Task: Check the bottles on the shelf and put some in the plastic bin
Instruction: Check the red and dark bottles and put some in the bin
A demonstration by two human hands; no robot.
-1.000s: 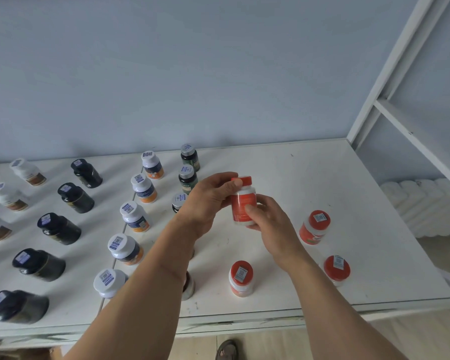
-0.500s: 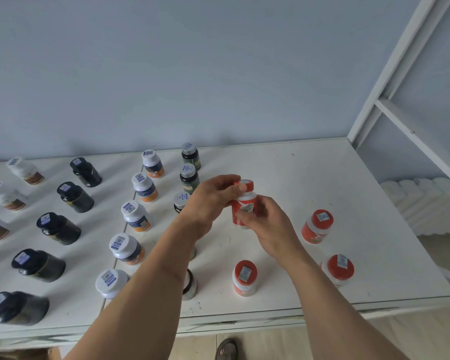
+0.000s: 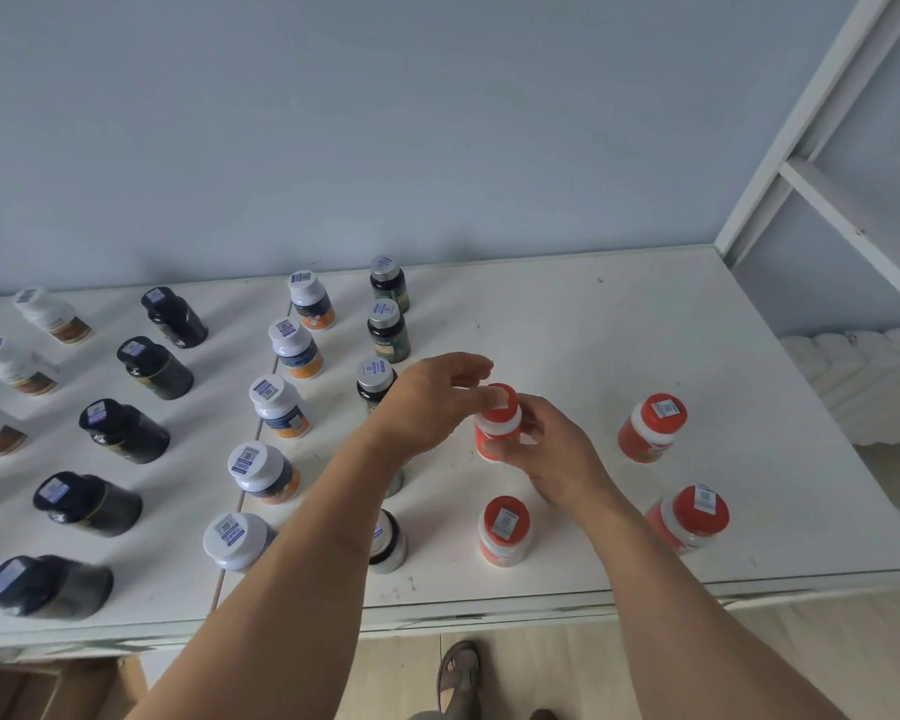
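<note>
Right hand (image 3: 546, 449) has its fingers and thumb wrapped round a red bottle (image 3: 495, 426), holding it upright near the middle of the shelf (image 3: 567, 324), can't tell if the base is actually down on the surface or a hair above it. Left hand (image 3: 427, 402) is right at the bottle's 9 o'clock with fingers loosely spread and reaching over the red cap, thumb looks like it's brushing the cap edge but it isn't gripping anything. Around the held bottle there are three more red ones standing on the shelf: one at 6 o'clock (image 3: 504, 530), one at 3 o'clock (image 3: 651, 427), and one at about 4 o'clock (image 3: 689, 517) near the front edge. Out at 9 to 11 o'clock you've got a column of dark green bottles (image 3: 388, 330) with silver caps, partly hidden behind the left arm, then a column of white-capped bottles (image 3: 280, 406) with blue and orange labels, then black bottles (image 3: 154, 367) further left, and white ones with brown labels (image 3: 14, 365) at the far left edge. All of them carry a little barcode sticker on the cap. A sandalled foot (image 3: 458, 672) shows on the floor below the shelf at 6 o'clock
</note>
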